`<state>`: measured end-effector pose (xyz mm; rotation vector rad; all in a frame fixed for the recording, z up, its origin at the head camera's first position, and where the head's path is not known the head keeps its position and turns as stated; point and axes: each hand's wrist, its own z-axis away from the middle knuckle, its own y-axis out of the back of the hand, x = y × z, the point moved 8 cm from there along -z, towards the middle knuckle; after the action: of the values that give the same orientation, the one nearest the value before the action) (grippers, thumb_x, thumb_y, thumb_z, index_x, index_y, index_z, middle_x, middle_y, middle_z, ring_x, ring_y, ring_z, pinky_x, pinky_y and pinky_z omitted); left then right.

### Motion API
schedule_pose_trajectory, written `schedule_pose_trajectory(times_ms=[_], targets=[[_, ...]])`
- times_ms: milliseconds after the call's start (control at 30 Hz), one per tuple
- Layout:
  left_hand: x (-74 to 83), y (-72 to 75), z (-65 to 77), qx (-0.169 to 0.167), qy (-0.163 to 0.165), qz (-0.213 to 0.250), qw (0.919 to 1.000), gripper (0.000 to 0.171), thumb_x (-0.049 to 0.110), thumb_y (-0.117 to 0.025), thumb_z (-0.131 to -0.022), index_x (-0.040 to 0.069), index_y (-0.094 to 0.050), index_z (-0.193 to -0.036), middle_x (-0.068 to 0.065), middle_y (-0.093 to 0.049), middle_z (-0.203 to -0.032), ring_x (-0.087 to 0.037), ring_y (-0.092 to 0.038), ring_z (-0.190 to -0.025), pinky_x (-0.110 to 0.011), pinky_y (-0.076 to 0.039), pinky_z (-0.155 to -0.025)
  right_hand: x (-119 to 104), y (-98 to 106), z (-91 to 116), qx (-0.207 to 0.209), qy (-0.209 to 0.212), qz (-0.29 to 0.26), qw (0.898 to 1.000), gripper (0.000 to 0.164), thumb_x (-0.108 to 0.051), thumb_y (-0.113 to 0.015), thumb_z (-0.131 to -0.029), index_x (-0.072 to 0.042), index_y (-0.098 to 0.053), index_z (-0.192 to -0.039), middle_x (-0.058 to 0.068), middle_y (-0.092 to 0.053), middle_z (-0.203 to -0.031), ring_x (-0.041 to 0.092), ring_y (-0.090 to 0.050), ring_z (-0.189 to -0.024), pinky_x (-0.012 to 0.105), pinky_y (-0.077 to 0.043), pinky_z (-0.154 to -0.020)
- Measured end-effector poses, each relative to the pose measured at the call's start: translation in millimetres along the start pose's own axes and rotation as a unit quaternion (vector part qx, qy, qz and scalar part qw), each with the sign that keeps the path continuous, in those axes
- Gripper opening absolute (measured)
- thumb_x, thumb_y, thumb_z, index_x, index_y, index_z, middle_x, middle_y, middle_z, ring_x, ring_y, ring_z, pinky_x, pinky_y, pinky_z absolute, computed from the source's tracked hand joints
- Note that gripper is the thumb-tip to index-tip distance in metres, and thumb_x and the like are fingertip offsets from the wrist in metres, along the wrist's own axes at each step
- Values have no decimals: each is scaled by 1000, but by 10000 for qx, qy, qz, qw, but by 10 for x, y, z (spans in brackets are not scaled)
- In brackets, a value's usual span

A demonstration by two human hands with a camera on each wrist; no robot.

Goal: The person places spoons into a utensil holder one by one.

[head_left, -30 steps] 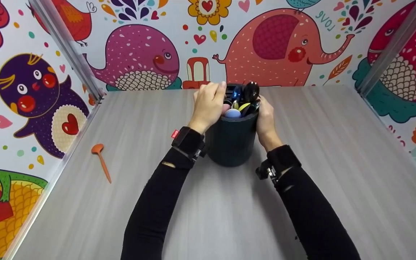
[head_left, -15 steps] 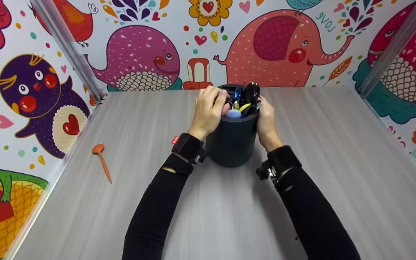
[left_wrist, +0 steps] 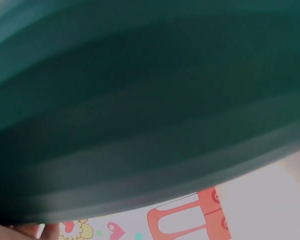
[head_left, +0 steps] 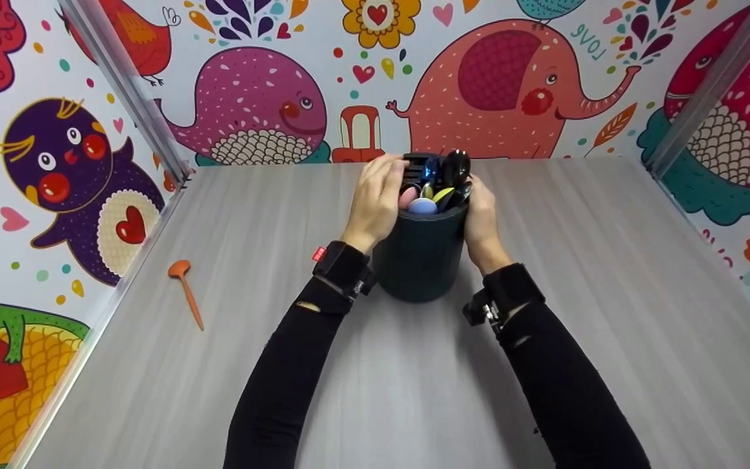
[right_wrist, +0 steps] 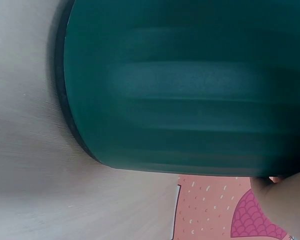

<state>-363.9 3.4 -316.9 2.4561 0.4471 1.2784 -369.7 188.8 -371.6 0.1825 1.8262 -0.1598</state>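
Observation:
A dark green ribbed utensil holder (head_left: 417,260) stands upright on the table in the head view, filled with utensils. Among them are a glossy black spoon head (head_left: 457,167), a blue rounded head (head_left: 423,206), a pink one (head_left: 408,197) and a black slotted turner (head_left: 416,170). My left hand (head_left: 373,202) grips the holder's upper left side, fingers by the rim. On the opposite side my right hand (head_left: 481,218) holds it, its fingertips mostly hidden. The holder's wall (left_wrist: 140,100) fills most of the left wrist view. In the right wrist view its base touches the table.
An orange long-handled spoon (head_left: 189,293) lies alone on the left of the grey wood-grain table (head_left: 583,260). Printed cartoon panels (head_left: 258,98) wall off the back and both sides, with metal posts (head_left: 131,98) at the corners.
My left hand has slid slightly down from the rim onto the holder's side. My right hand keeps its place, and the holder stays where it was. The view has shifted slightly.

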Motion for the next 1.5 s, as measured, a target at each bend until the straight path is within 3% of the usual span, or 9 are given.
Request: schedule_pose_trajectory(times_ms=[267,733,967,1067,1200,1500], targets=[[-43,-6,32,17,69,16,10000,54,28,-25,-107,0,-64,-130,-11,-59,-143,-26,-42,-144,-42,-26,-123,-18,-1,8,-3,51,108,9999,46,-30,-34,-105,-3,-61,-132,10,-63,-129,10,-54,-113,24,-40,-102],[-33,18,57,14,3,-156,9999,52,27,-24,-107,1,-64,-130,-11,-58,-144,-28,-38,-145,-43,-24,-124,-17,20,-1,99,-14,23,9999,46,-30,-35,-104,-3,-63,-129,9,-64,-125,10,-55,-109,24,-41,-99],[-136,197,65,306,-72,-331,9990,51,26,-27,-104,2,-59,-135,-16,-53,-148,-32,-38,-144,-44,-23,-124,1,19,-5,121,-31,-92,9999,45,-30,-35,-105,-2,-63,-127,7,-64,-119,9,-55,-106,23,-42,-97],[-244,331,33,320,135,-641,9973,51,28,-28,-104,2,-55,-139,-17,-49,-151,-33,-37,-145,-49,-22,-123,12,12,-3,112,-52,-88,9999,46,-30,-35,-105,-2,-63,-128,5,-64,-119,9,-54,-107,23,-41,-97],[-443,561,-21,279,642,-1175,9906,51,34,-28,-106,5,-47,-144,-18,-38,-158,-34,-31,-148,-57,-16,-124,4,10,-5,118,-27,-59,9999,47,-31,-35,-104,-2,-62,-129,7,-63,-120,8,-54,-107,23,-41,-98],[-1025,1061,34,30,1778,-2376,9550,68,53,-25,-104,10,-26,-156,-19,-12,-167,-37,-13,-155,-59,-3,-125,-1,-2,-2,111,-31,-29,9999,46,-30,-35,-105,-3,-62,-129,9,-64,-125,9,-55,-109,23,-41,-99]])
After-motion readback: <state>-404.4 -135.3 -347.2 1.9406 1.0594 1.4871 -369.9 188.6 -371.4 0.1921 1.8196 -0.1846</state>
